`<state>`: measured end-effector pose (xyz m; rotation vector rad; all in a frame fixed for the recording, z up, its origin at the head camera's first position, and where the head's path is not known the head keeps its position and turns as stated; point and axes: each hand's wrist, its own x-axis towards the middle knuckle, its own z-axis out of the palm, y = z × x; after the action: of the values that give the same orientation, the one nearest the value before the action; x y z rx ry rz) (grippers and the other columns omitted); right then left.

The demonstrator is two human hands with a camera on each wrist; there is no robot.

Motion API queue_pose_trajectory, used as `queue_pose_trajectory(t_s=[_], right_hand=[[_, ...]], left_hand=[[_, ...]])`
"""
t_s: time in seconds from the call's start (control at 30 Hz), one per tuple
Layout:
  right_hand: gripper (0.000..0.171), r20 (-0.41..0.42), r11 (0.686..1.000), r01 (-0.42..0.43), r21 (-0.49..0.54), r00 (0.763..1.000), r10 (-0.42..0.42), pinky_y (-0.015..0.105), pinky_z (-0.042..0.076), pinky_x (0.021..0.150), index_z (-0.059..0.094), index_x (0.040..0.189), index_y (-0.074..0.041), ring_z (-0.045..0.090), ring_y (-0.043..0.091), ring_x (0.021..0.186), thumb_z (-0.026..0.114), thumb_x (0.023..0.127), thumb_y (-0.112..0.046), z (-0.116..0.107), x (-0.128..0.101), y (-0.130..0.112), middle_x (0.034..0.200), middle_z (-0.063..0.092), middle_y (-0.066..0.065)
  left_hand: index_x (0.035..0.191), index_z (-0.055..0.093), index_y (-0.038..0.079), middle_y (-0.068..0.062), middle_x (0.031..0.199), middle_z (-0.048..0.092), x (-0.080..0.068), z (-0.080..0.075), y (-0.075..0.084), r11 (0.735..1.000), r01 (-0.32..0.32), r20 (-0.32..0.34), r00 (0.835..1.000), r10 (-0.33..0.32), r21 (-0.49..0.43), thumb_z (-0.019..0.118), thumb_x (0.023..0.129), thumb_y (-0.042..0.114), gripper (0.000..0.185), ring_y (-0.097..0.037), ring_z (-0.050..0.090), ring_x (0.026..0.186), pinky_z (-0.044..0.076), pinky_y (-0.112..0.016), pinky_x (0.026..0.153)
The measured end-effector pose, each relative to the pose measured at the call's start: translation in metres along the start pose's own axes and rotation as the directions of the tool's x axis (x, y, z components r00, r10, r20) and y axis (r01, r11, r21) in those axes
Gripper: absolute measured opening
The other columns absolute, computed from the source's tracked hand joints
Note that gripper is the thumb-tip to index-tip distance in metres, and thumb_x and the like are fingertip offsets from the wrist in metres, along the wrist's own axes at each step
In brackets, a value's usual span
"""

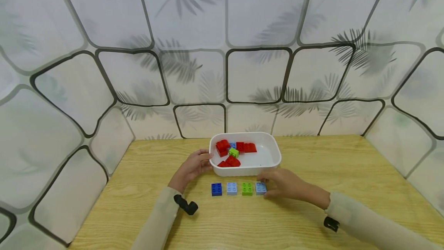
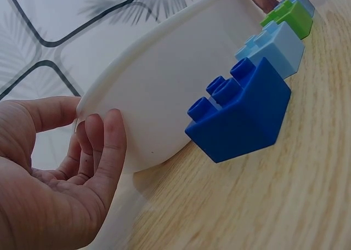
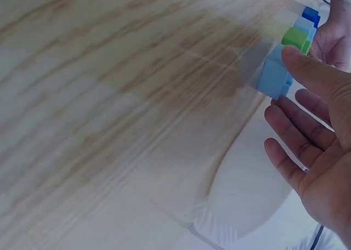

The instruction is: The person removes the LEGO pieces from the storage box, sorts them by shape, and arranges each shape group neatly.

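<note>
A white tray stands at the back of the table, holding several red bricks, a blue one partly hidden and a lime green one. My left hand grips its left end, thumb at the rim and fingertips against the outer wall in the left wrist view. In front of the tray runs a row of studded toy bricks: dark blue, pale blue, green and light blue. At the row's right end my right hand pinches the light blue brick between thumb and forefinger, other fingers extended.
The wooden table reaches back to a patterned cloth wall, which also encloses the left and right sides. Dark wrist straps show on both sleeves.
</note>
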<state>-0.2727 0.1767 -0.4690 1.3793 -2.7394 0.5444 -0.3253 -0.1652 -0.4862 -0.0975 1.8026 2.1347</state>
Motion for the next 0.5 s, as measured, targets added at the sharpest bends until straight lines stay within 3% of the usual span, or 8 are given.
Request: queue_pose_trajectory(t_s=[0.27, 0.5], right_hand=[[0.039, -0.010, 0.999, 0.037, 0.000, 0.999, -0.037, 0.027, 0.057, 0.079, 0.072, 0.110, -0.009, 0.067, 0.013, 0.090, 0.089, 0.078, -0.024, -0.011, 0.005, -0.005, 0.104, 0.073, -0.001], [0.031, -0.095, 0.997, 0.079, -0.027, 0.992, -0.081, 0.032, 0.059, 0.076, 0.072, 0.107, -0.007, 0.067, 0.016, 0.085, 0.087, 0.080, -0.014, -0.035, 0.021, -0.011, 0.100, 0.074, 0.003]], left_hand=[[0.136, 0.046, -0.003, -0.006, 0.104, 0.063, 0.000, 0.000, -0.001, 1.000, -0.002, -0.008, 1.000, 0.002, -0.001, 0.056, 0.104, 0.013, 0.037, -0.011, 0.064, 0.081, 0.059, -0.023, 0.074], [0.137, 0.045, -0.004, -0.007, 0.107, 0.063, 0.000, 0.000, 0.000, 1.000, -0.004, 0.002, 1.000, 0.004, 0.009, 0.055, 0.105, 0.013, 0.038, -0.011, 0.064, 0.082, 0.059, -0.022, 0.075]])
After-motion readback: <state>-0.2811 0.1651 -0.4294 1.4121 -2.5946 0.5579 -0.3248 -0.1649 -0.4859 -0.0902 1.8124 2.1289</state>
